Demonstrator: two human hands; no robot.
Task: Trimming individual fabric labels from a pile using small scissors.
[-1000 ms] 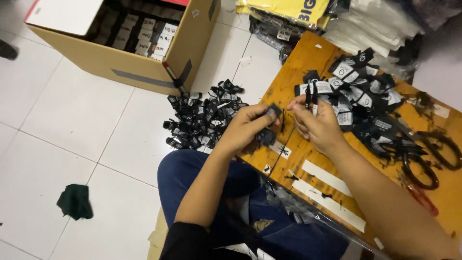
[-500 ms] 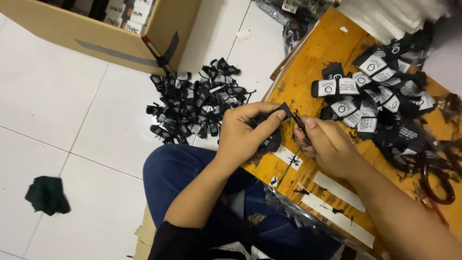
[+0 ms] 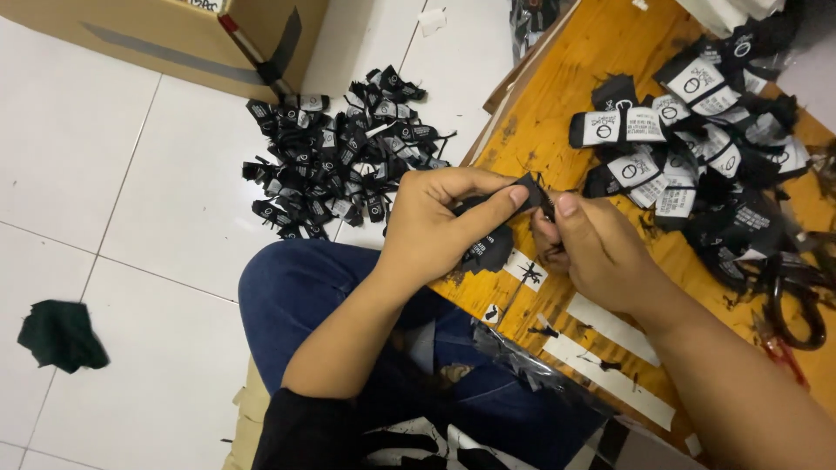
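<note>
My left hand (image 3: 435, 222) and my right hand (image 3: 592, 248) meet over the near edge of a low wooden board (image 3: 557, 96). Both pinch one small black fabric label (image 3: 531, 190) between thumbs and fingers. More black label fabric (image 3: 489, 250) hangs under my left palm. A heap of black and white labels (image 3: 697, 148) lies on the board just right of my hands. Another pile of finished-looking black labels (image 3: 335, 161) sits on the white tiled floor to the left.
A cardboard box (image 3: 200, 39) stands at the top left. Black scissors (image 3: 797, 300) lie at the board's right edge. White paper strips (image 3: 610, 326) are stuck on the board near me. A dark cloth (image 3: 61, 335) lies on the floor at left. My blue-jeaned knee (image 3: 296, 287) is below.
The view has tilted down and closed in. My hands have stayed together on the label, shifting slightly toward the board's near edge.
</note>
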